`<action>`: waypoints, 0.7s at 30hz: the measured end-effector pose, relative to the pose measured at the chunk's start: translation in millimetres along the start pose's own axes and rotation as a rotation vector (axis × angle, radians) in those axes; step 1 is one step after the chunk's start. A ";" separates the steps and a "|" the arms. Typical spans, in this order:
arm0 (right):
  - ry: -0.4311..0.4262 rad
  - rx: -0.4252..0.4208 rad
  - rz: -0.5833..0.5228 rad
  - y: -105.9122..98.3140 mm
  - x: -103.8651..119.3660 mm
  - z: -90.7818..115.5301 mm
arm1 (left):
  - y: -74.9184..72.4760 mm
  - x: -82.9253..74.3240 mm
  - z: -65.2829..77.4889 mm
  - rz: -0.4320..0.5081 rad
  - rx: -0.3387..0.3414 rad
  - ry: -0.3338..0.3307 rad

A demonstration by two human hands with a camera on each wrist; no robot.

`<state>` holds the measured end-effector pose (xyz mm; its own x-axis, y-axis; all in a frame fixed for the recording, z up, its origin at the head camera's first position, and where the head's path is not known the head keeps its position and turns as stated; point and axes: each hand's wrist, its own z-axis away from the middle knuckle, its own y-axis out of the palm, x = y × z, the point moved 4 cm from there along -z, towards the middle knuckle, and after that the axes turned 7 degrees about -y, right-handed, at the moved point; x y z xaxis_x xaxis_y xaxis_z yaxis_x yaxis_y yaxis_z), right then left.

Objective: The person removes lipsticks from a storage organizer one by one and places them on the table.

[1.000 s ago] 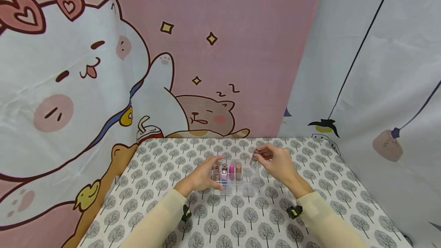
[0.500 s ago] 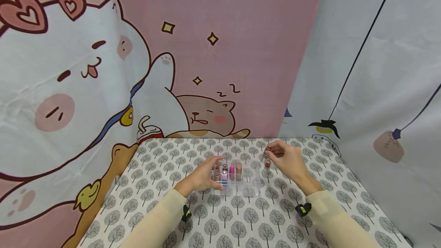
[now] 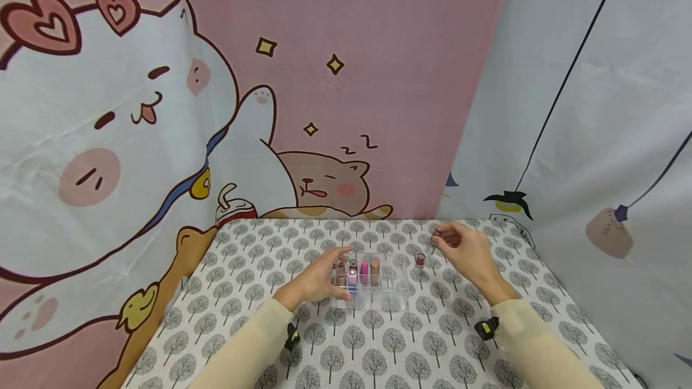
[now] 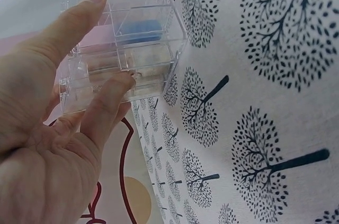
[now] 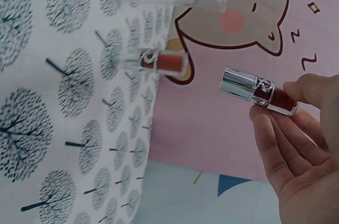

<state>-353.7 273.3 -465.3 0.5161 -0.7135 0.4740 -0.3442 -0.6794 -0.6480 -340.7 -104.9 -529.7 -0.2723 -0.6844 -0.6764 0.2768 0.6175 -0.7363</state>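
Here, in the head view, the left hand [image 3: 316, 278] grips one end of a clear organizer [image 3: 399, 299] on the surface [image 3: 373, 347]; a pink tube [image 3: 364, 272] and a tan tube [image 3: 375, 272] fill two compartments. A gloss tube [image 3: 420, 260] stands just beside it.

Left wrist: a blue item [image 4: 140, 30] shows inside.

Right wrist: the right hand [image 5: 307, 173] pinches a matching tube [image 5: 259, 90] by its red end, cap downward; a light, steady fingertip hold, apart from the standing one, seems best.

Two Zs [image 3: 368, 140] stand on the pink backdrop [image 3: 411, 77] above a drawn sleeping animal [image 3: 330, 182]; the dark marking [image 5: 263, 91] on the tube [image 5: 238, 83] is unreadable.
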 end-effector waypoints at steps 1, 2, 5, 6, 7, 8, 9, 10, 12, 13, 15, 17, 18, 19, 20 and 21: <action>0.008 0.003 0.005 -0.2 -2.2 0.7 | 0.0 0.1 0.2 0.000 -0.001 -0.001; 0.013 0.006 0.007 0.0 -4.6 1.4 | 0.0 0.2 0.3 0.000 -0.002 -0.002; 0.021 0.011 0.018 1.2 -11.3 3.4 | 0.0 0.3 0.3 0.000 -0.003 -0.004; 0.019 0.012 0.017 1.8 -13.1 4.2 | 0.0 0.3 0.2 0.001 -0.003 -0.004; 0.021 0.017 0.018 2.6 -15.3 5.1 | 0.0 0.3 0.1 0.000 -0.002 -0.004; 0.022 0.021 0.017 3.5 -17.6 6.1 | 0.0 0.3 0.1 0.001 -0.002 -0.004; 0.025 0.027 0.019 4.5 -19.8 7.3 | 0.0 0.3 0.1 0.002 -0.001 -0.004; 0.032 0.035 0.019 5.6 -22.3 8.7 | 0.0 0.2 0.2 0.004 0.000 -0.003; 0.042 0.057 0.021 8.9 -27.2 11.3 | 0.1 0.2 0.2 0.007 0.002 -0.003; 0.052 0.073 0.023 11.2 -30.0 12.7 | 0.0 0.3 0.2 0.009 0.002 -0.002; 0.065 0.103 0.027 15.5 -34.4 15.1 | -0.1 0.5 0.1 0.012 0.002 -0.002; 0.075 0.128 0.033 19.5 -38.3 17.0 | -0.3 0.7 -0.1 0.013 0.002 -0.001; 0.081 0.140 0.037 21.4 -40.1 18.1 | -0.4 0.7 -0.2 0.012 0.002 -0.001; 0.082 0.148 0.040 23.1 -41.6 19.1 | -0.4 0.7 -0.2 0.011 0.002 -0.001; 0.079 0.152 0.044 24.4 -42.9 20.2 | -0.4 0.6 -0.2 0.010 0.002 -0.002; 0.079 0.156 0.045 25.8 -44.5 21.2 | -0.4 0.4 -0.3 0.006 0.002 -0.002</action>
<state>-368.9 291.2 -515.8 0.4372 -0.7580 0.4841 -0.2366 -0.6163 -0.7511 -341.2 -105.3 -529.7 -0.2683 -0.6816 -0.6808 0.2801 0.6210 -0.7321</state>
